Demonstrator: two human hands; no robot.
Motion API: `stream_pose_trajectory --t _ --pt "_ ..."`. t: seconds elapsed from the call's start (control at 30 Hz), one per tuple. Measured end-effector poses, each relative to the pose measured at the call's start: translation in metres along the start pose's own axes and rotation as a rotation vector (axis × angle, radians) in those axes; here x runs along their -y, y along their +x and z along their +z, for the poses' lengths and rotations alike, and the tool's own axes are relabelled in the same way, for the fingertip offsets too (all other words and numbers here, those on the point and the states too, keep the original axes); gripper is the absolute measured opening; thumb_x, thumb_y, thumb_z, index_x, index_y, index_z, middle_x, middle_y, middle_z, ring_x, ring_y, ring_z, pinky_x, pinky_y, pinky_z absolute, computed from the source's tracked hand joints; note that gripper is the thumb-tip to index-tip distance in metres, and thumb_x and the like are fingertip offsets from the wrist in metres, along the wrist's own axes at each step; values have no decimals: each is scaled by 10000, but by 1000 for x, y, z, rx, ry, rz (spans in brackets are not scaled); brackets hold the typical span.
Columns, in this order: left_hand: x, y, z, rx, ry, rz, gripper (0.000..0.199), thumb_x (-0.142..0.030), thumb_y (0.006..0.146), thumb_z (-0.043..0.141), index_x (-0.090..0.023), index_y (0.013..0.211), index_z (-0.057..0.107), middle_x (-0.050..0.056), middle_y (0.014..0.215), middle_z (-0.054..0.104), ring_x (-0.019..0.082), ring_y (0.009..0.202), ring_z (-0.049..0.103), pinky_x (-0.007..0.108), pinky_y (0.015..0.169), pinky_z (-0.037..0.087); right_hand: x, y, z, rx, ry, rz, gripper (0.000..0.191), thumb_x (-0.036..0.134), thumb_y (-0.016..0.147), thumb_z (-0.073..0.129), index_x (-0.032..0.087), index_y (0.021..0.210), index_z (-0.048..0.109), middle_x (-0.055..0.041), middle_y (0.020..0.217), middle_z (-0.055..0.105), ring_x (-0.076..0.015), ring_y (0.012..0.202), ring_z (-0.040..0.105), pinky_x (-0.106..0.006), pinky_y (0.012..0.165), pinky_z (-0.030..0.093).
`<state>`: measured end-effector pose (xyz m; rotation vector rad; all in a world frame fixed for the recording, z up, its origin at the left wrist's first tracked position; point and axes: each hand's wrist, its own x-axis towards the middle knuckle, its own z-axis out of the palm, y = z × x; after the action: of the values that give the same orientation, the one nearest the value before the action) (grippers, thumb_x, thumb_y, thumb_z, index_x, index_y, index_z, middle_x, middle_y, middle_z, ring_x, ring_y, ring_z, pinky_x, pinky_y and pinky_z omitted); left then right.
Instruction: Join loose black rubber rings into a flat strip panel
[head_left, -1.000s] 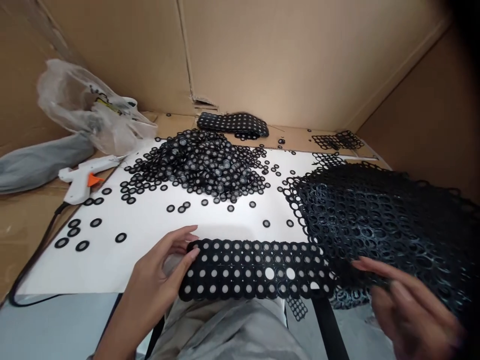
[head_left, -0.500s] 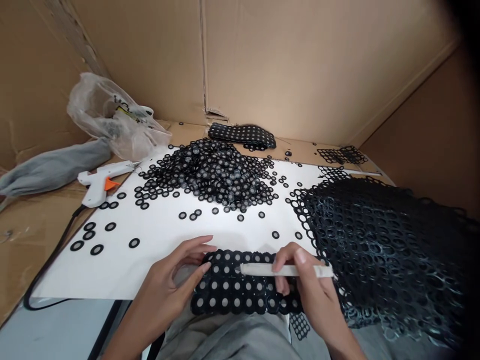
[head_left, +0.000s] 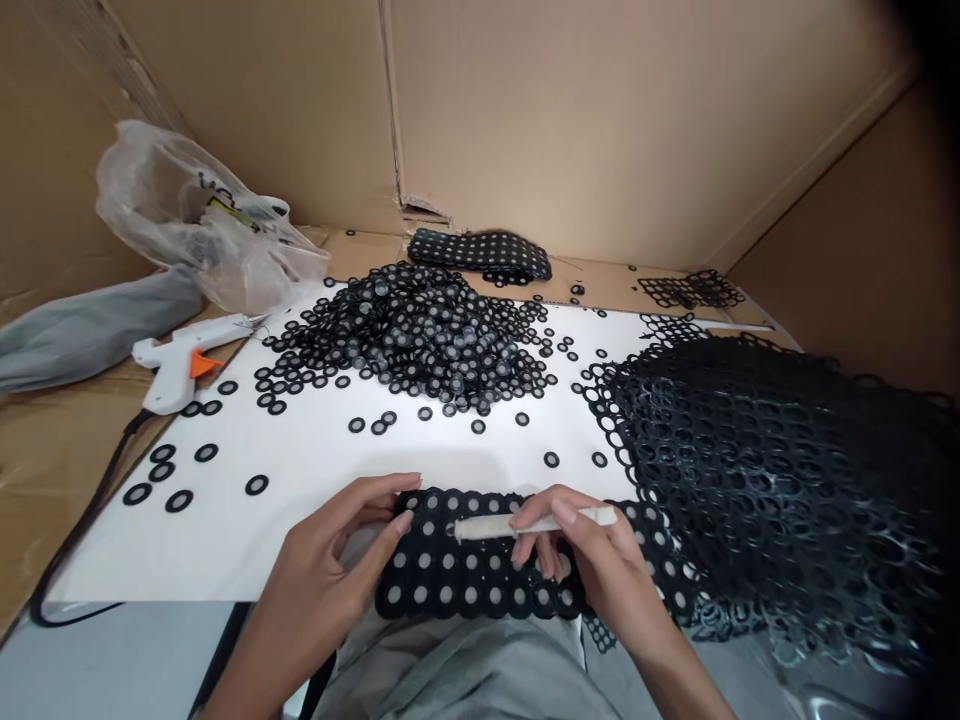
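Note:
In front of me lies a strip of joined black discs with grey centres, stretched across near my lap. My left hand grips its left end between thumb and fingers. A white pen-like stick is pinched in my right hand, almost level, its left tip at the strip's upper rows. I cannot make out whether the tip touches the discs. Below the stick, the curled fingers of my right hand are over the strip. The strip's right part passes behind that hand and shows again beside it.
A heap of loose black rings covers the middle of the white board. To the right is a big pile of black ring netting. A glue gun with its cord, a plastic bag and a rolled strip lie around.
The white stick and my right hand have moved left along the strip. The whole view has shifted slightly. My left hand keeps its hold on the left end.

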<state>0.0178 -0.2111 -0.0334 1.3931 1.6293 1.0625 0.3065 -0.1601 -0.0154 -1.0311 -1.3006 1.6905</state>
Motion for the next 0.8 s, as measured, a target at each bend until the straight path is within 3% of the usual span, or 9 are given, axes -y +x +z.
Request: stream_pose_trajectory --t 0.13,0.33,0.8 --pt "0 -1 -2 8 9 -8 291 -511 1046 797 -366 1296 834 19 1333 844 242 1164 829 340 1062 702 2 -3 -2 91 42 49 577 630 1130 594 183 917 890 -76 727 802 -210 660 662 -324 648 477" --pt "-11 -1 -3 25 23 21 254 -509 1043 794 -350 1233 854 21 1292 843 241 1122 828 319 1034 704 5 -6 -2 179 -32 14 483 532 1183 586 197 1029 897 -60 841 827 -191 756 706 -291 692 504" --pt "-15 0 -2 -43 -41 -7 280 -497 1005 852 -308 1212 853 44 1267 863 254 1133 837 305 974 718 4 -6 -2 185 -111 -18 479 525 1199 559 215 1045 890 -61 867 844 -207 771 726 -306 694 513"
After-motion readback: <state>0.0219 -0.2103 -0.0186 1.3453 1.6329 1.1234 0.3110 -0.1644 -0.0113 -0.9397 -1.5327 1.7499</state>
